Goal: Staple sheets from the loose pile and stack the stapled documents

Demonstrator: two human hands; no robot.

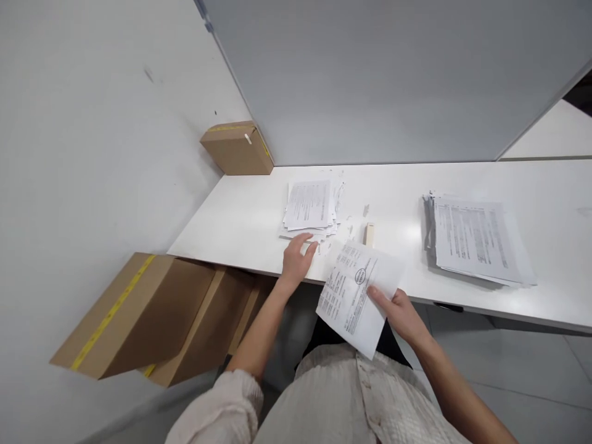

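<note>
A printed paper sheet [345, 290] with a round stamp mark is tilted over the table's front edge, pinched by my right hand [398, 311] with the thumb on top. One sheet or several cannot be told. My left hand [297, 262] is empty, thumb and fingers apart, just in front of the left paper stack [309, 205]. That stack is uneven, with sheets sticking out at its sides. Just behind the held paper lies a small beige block [369, 234], its near end hidden. A larger paper stack [478, 240] lies to the right.
The white table [388, 185] runs along a grey partition [370, 80]. A cardboard box [238, 148] stands in the back left corner. More taped cardboard boxes [129, 314] stand at the left, below the tabletop. Small paper scraps lie beside the left stack.
</note>
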